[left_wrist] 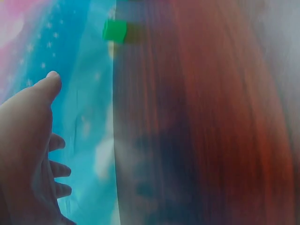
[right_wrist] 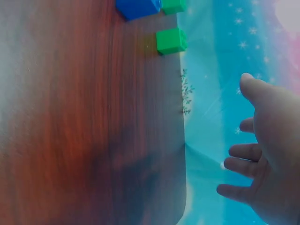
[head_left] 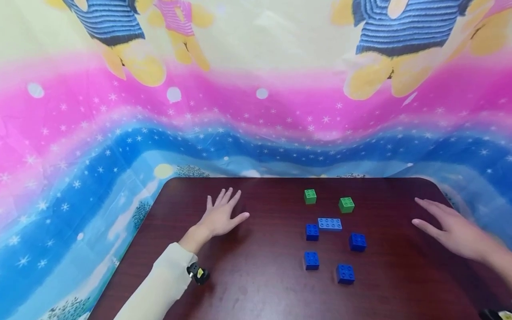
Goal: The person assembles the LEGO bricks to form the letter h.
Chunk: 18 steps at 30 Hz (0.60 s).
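Observation:
My left hand (head_left: 219,218) hovers over the left side of the table with fingers spread, holding nothing. At the right side my right hand (head_left: 452,229) is held out, its fingers extended and touching no brick. Between them lie several toy building bricks. Two are green: one (head_left: 310,196) at the back and another (head_left: 346,205) to its right. A longer light blue brick (head_left: 330,224) lies in front of them, close beside a dark blue brick (head_left: 312,232). More dark blue bricks sit to the right (head_left: 358,242) and nearer the front, a left one (head_left: 311,261) and a right one (head_left: 345,274).
The dark reddish-brown table (head_left: 264,284) has rounded back corners. A patterned cloth (head_left: 248,115) in pink, blue and cream, with printed bears, hangs behind it and at both sides. On the left wrist is a black strap with a small device (head_left: 198,273).

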Available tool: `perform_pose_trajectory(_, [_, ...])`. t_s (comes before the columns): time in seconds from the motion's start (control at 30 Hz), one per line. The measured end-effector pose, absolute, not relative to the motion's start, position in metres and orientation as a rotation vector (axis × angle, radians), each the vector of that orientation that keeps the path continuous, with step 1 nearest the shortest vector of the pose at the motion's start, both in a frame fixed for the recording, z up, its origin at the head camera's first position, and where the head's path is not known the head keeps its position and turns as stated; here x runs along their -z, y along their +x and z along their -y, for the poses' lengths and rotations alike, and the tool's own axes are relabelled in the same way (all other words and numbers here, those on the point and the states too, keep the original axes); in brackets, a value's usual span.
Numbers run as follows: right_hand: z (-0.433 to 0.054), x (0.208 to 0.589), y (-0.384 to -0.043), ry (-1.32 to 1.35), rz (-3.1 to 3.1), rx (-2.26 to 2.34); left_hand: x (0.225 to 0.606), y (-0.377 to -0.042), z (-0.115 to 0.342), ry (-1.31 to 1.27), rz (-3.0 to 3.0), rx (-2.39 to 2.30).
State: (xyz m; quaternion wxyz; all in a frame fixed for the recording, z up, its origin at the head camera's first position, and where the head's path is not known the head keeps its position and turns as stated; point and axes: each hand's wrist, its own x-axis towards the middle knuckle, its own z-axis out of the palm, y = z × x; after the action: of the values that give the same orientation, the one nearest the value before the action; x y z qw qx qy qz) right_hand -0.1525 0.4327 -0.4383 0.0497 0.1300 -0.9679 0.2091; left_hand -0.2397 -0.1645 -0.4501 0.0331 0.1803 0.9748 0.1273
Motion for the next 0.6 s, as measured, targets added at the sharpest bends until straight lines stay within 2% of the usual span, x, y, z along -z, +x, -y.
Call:
perform_pose_trajectory(0.4, [-0.410, 0.453, -0.110, 0.342, 2.893, -0.698, 0.451, -0.199, 0.120, 0.896, -2.857, -0.649])
perform_pose_trajectory(0.6, [-0.394, 0.447, -0.097, 0.280, 2.979, -0.714, 0.456, -0.189, 0.104, 0.979, -2.739, -0.753])
